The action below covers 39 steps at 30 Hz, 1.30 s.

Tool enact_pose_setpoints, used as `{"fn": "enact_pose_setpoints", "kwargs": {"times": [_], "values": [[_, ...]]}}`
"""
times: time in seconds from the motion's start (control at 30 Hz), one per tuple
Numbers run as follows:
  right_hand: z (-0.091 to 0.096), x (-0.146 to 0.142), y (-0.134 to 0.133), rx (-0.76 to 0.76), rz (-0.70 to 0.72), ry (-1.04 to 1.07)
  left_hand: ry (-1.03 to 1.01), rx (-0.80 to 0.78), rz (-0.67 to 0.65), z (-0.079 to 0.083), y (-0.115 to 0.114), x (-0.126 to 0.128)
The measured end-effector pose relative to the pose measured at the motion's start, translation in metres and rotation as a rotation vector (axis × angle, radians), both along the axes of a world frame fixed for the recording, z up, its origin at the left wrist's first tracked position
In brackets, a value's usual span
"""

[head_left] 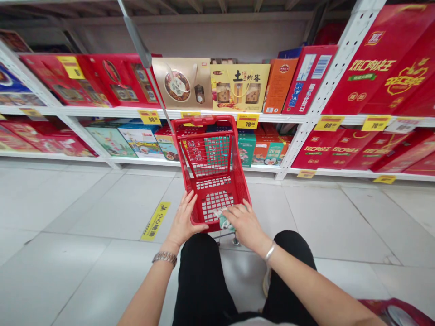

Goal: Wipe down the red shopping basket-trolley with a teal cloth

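Standing over a red plastic wheeled shopping basket [181,154] w/ a tall handle, we've got both hands down at its near end rn. Our bare left hand [183,222] lies fingers-spread on the near rim, and tbh we can't tell if it's gripping or just resting there. A silver metal link watch [164,258] sits on that wrist. Our bare right hand [246,226], w/ a thin silver bangle [270,251] just above it, is draped over a small crumpled pale green-and-white packet [222,221] low in the basket, right by the near end. Can't tell if those fingers are closed on it either. The two hands are apart, tho not by much. That pkt is the only item we can make out in the basket, so just one thing in, w/ most of the red grid floor showing. Ahead, white perforated metal shelving [295,140] holds glossy red rectangular gift boxes [380,77], a gold cardboard box [183,83] and yellow paper price tags [247,121], all on the shelves, none in hand. Basket stands on pale grey floor tiles [84,199].
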State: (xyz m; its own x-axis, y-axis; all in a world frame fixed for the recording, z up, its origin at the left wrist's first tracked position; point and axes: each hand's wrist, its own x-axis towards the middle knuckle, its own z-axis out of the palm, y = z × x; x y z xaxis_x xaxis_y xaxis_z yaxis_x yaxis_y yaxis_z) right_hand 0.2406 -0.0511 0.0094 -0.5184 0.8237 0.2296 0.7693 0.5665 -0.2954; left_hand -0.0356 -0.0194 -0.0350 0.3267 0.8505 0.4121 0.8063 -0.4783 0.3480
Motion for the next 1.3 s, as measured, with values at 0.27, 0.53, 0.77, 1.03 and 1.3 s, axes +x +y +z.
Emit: {"fn": "enact_pose_setpoints", "kwargs": {"times": [0.27,0.53,0.77,1.03,1.3], "values": [[0.001,0.044,0.03,-0.025,-0.088,-0.013,-0.057,0.032,0.033,-0.006,0.004,0.02],[-0.005,0.019,0.006,0.048,-0.157,-0.027,0.088,-0.062,0.082,-0.005,-0.007,0.001],[-0.011,-0.006,-0.029,0.074,-0.155,-0.002,0.241,-0.097,0.102,0.005,-0.013,-0.031],[0.008,-0.003,-0.046,-0.073,0.098,0.189,0.179,-0.118,0.2,0.016,-0.026,-0.042],[0.005,0.042,0.002,0.142,-0.081,0.056,0.136,-0.099,0.048,0.011,-0.049,0.076]]}}
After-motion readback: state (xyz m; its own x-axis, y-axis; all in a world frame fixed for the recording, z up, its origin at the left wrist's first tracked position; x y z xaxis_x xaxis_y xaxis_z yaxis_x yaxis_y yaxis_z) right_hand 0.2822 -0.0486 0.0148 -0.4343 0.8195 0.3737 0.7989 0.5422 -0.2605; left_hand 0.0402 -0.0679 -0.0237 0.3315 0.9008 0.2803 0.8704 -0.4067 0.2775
